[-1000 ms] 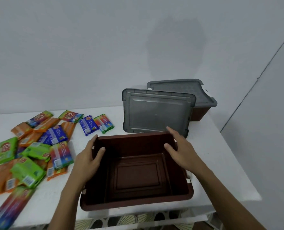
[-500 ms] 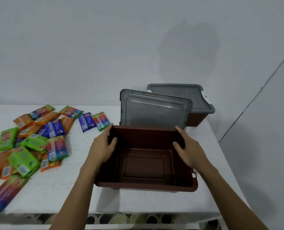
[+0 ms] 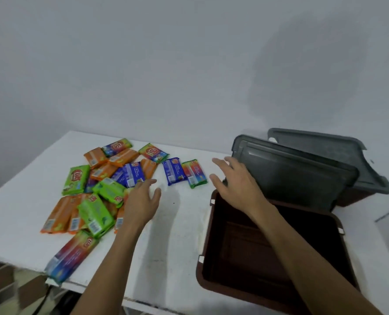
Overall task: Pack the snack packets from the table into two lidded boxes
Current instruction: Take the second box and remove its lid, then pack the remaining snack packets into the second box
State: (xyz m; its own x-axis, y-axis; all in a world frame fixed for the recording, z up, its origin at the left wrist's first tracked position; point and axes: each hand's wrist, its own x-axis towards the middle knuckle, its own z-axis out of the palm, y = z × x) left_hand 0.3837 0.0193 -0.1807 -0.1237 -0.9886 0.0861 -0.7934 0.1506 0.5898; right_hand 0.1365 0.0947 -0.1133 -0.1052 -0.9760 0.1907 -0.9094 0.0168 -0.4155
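Nearest, at the front edge of the white table [image 3: 173, 235], one long multicolour packet [image 3: 71, 256] lies alone, its end a little over the edge; to the right stands the open brown box [image 3: 321, 246], with nothing inside it; the left hand [image 3: 141, 203] is stretched over the table beside the pile of snack packets [image 3: 98, 189], palm down, its fingers straight and a little spread, holding nothing; whether the fingertips touch the pile I cannot tell; the pile is a loose heap of orange, green and blue packets on the left half of the table; the right hand [image 3: 236, 183] is above the far left corner of the open box, fingers spread, holding nothing; just beyond it a blue packet [image 3: 174, 171] and a green-edged packet [image 3: 193, 173] lie side by side, apart from the pile; behind the open box a grey lid [image 3: 291, 176] stands tilted; it leans on the second brown box [image 3: 352, 196], which has its own grey lid [image 3: 325, 146] on top.
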